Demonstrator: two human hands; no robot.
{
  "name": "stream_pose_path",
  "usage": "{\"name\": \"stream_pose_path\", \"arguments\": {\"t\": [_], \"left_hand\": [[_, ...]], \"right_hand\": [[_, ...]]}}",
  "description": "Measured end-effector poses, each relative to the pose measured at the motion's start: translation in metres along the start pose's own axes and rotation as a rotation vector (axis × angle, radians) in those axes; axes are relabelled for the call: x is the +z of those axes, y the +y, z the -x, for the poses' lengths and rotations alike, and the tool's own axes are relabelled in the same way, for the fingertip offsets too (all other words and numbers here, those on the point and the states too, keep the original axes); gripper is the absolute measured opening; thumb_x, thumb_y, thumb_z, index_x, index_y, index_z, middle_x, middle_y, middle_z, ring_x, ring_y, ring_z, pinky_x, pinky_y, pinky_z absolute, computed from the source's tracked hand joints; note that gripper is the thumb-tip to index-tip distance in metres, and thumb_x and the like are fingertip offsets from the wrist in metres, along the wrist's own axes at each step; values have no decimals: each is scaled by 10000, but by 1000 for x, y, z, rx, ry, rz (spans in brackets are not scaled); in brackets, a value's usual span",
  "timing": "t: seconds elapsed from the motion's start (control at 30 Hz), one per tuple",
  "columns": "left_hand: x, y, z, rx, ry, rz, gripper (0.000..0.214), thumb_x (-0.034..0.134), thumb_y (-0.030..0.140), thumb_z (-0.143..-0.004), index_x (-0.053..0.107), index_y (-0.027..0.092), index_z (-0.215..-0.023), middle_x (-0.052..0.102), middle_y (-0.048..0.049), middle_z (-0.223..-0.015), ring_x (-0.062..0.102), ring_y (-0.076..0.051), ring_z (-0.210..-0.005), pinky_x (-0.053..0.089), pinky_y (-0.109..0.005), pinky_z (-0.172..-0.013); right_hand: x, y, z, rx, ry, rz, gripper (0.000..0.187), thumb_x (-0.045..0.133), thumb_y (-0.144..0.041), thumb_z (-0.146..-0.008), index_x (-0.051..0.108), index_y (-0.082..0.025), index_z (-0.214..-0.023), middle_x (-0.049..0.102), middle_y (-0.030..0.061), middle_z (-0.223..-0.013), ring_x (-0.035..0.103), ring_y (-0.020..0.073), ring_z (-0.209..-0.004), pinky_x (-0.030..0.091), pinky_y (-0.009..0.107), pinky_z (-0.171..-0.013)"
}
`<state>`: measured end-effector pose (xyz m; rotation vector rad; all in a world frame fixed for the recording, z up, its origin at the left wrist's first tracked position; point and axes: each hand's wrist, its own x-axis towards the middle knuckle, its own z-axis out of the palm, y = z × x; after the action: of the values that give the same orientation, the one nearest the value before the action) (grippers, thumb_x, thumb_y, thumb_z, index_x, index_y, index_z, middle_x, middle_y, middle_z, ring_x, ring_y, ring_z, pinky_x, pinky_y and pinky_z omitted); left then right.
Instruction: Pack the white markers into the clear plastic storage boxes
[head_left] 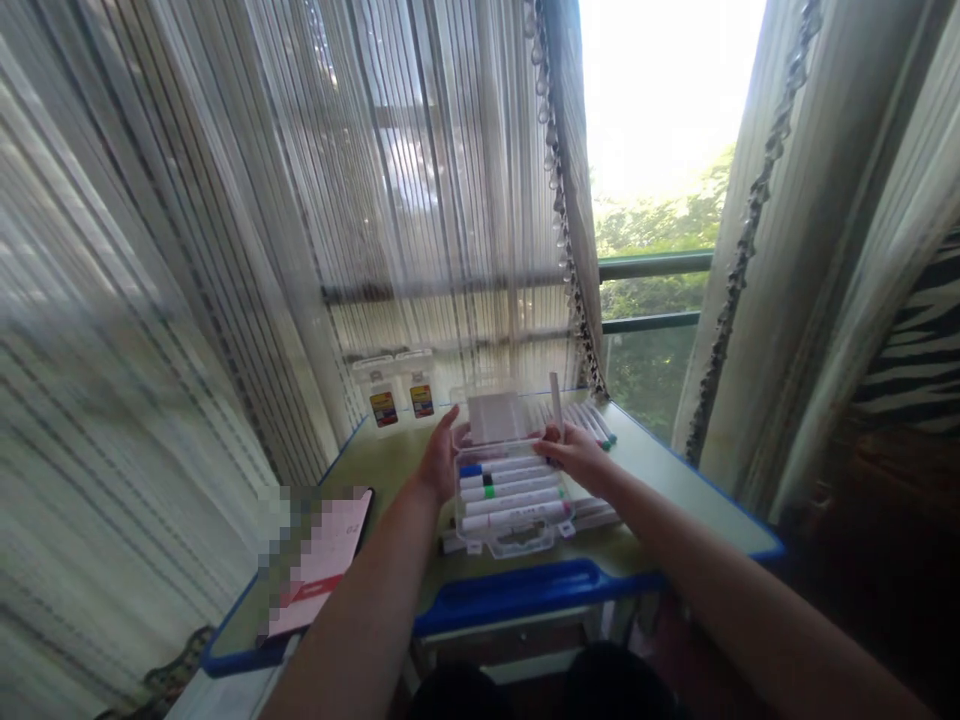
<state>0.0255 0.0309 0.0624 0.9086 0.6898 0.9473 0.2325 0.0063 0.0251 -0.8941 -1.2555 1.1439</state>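
Observation:
A clear plastic marker case (517, 540) lies with its lid (496, 418) raised on the table in front of me. Inside it are several white markers (517, 492) in a row, with blue, black, green and pink ends visible. My left hand (439, 458) grips the case's left side near the hinge, thumb up, other fingers mostly hidden. In my right hand (576, 456) a white marker (555, 400) is pinched nearly upright over the case's right back corner. Behind that hand, several more white markers (596, 425) with green ends lie side by side.
Two clear cases (383, 404) with red and yellow labels stand at the back left. A pink sheet or pad (330, 545), partly pixelated, lies at the left edge. The table has a blue rim (517, 590). More white markers (600, 515) show right of the case; curtains (450, 220) hang behind.

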Motion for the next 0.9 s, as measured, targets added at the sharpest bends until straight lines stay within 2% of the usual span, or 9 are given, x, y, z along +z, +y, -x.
{"name": "stream_pose_path", "arguments": {"t": [0.17, 0.23, 0.3, 0.37, 0.43, 0.57, 0.7, 0.8, 0.9], "left_hand": [[-8, 0, -5, -33, 163, -45, 477, 344, 525, -872, 598, 163, -1049, 684, -93, -804, 674, -226, -701, 542, -357, -610], [-9, -1, -6, -57, 218, -80, 473, 337, 506, -882, 604, 142, -1023, 680, -99, -788, 669, -224, -682, 544, -354, -592], [-8, -3, -7, -79, 231, -94, 468, 347, 505, -882, 606, 139, -1012, 677, -97, -777, 665, -222, -670, 546, -353, -585], [-6, -5, -8, -107, 210, -93, 461, 350, 501, -883, 609, 139, -1006, 675, -94, -760, 662, -221, -656, 548, -356, -580], [-4, -7, -9, -151, 155, -83, 466, 326, 485, -893, 615, 132, -992, 673, -98, -738, 659, -221, -639, 547, -358, -569], [1, -10, -9, -212, 103, -100, 506, 302, 498, -891, 630, 120, -961, 674, -116, -704, 653, -226, -604, 526, -339, -505], [4, -8, -5, -272, 127, -172, 502, 379, 552, -846, 649, 139, -939, 680, -111, -674, 640, -237, -569, 489, -326, -453], [4, -7, -5, -296, 146, -207, 517, 428, 589, -806, 667, 148, -931, 681, -107, -650, 633, -243, -570, 475, -322, -466], [4, -7, -6, -275, 220, -293, 530, 475, 615, -768, 686, 144, -889, 664, -94, -592, 598, -223, -517, 462, -312, -473]], "right_hand": [[1, 3, 4, 163, -143, 66, 484, 783, -450, -531, 388, -207, -670, 595, -13, -737, 547, 112, -612, 411, 232, -505], [-3, 3, 2, 196, -189, 100, 420, 680, -545, -628, 455, -205, -729, 588, 15, -749, 564, 148, -650, 420, 250, -485], [-10, 3, -2, 164, -133, 180, 396, 491, -596, -746, 489, -200, -734, 546, 23, -705, 525, 154, -611, 367, 249, -428], [-17, 4, -6, 46, 7, 342, 364, 367, -528, -811, 467, -205, -676, 468, 3, -626, 447, 140, -554, 310, 249, -423], [-24, 3, -9, -135, 84, 545, 282, 350, -419, -830, 451, -211, -667, 446, -4, -618, 433, 147, -582, 328, 265, -487], [-31, -1, -7, -414, 100, 901, 210, 383, -333, -867, 523, -212, -768, 530, 18, -672, 490, 184, -682, 380, 309, -626], [-28, 0, -8, -696, 17, 1081, 225, 437, -313, -901, 633, -217, -954, 644, 69, -849, 532, 215, -819, 407, 366, -782], [-24, 6, -12, -763, -18, 1077, 238, 463, -316, -903, 676, -238, -975, 653, 81, -920, 545, 216, -859, 423, 381, -811], [-20, 12, -15, -720, -10, 996, 245, 467, -318, -905, 666, -225, -1013, 657, 78, -890, 566, 207, -868, 449, 360, -794]]}}
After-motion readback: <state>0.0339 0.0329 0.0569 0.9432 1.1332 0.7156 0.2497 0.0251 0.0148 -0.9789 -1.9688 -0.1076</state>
